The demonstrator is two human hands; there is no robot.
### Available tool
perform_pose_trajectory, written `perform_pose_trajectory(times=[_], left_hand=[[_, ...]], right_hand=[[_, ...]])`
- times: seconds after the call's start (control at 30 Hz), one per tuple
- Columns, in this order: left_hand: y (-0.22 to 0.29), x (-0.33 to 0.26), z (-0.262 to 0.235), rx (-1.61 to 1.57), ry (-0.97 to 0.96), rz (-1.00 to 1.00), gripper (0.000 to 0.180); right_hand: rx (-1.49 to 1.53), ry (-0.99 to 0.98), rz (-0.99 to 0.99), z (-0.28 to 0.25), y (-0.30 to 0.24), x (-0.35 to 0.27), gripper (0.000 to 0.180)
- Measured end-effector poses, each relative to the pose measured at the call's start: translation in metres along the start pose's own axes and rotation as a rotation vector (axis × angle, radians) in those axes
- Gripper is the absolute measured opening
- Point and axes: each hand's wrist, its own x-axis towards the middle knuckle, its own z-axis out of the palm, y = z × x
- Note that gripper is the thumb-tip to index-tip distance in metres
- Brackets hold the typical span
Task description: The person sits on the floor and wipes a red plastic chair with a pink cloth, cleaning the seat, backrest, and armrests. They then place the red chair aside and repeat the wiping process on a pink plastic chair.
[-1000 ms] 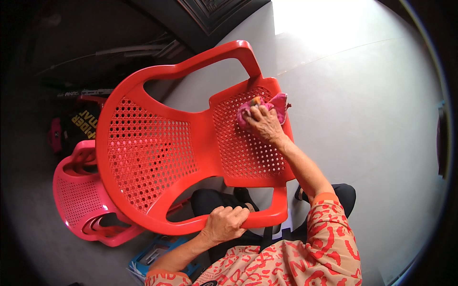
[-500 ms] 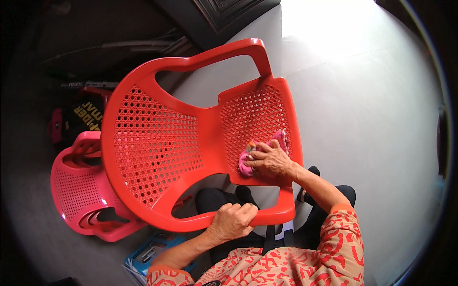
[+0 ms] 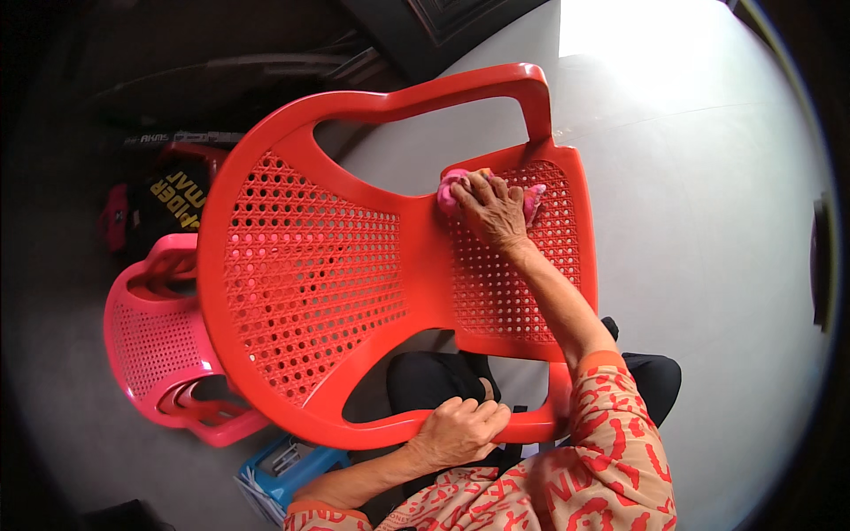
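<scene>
A red plastic armchair with a perforated back and seat lies before me, its back toward the left. My left hand is wrapped round the near armrest. On the far part of the seat, close to where it meets the back, my right hand presses a pink cloth. Some of the cloth sticks out on both sides of the fingers, with a bit of orange showing.
Smaller pink plastic chairs, seemingly stacked, stand at the left. Behind them is a black bag with yellow lettering. A blue box sits on the grey floor near my left arm. A dark carved panel stands at the back.
My right hand has slid the cloth from the near side of the seat to its far side. The left hand keeps its hold on the armrest. The whole view has shifted slightly.
</scene>
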Motion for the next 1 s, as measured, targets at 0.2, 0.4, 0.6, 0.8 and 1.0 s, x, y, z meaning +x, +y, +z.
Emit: perform_pose_trajectory(times=[0.2,0.4,0.6,0.8,1.0], left_hand=[[-0.001,-0.001,0.0,-0.016,0.016,0.013,0.041],[-0.001,-0.003,-0.001,-0.001,-0.002,0.007,0.041],[0.001,-0.002,-0.001,0.016,0.019,0.004,0.037],[0.0,-0.003,0.003,0.065,0.033,0.005,0.033],[0.001,-0.002,0.003,0.078,0.058,0.015,0.028]], right_hand=[[0.058,-0.025,0.122,0.005,-0.039,-0.001,0.045],[0.24,-0.097,0.006,-0.006,-0.087,-0.036,0.051],[0.333,-0.272,-0.252,-0.035,-0.086,-0.076,0.049],[0.405,-0.536,-0.409,-0.08,-0.064,-0.11,0.047],[0.465,-0.635,-0.354,-0.126,-0.04,-0.135,0.035]])
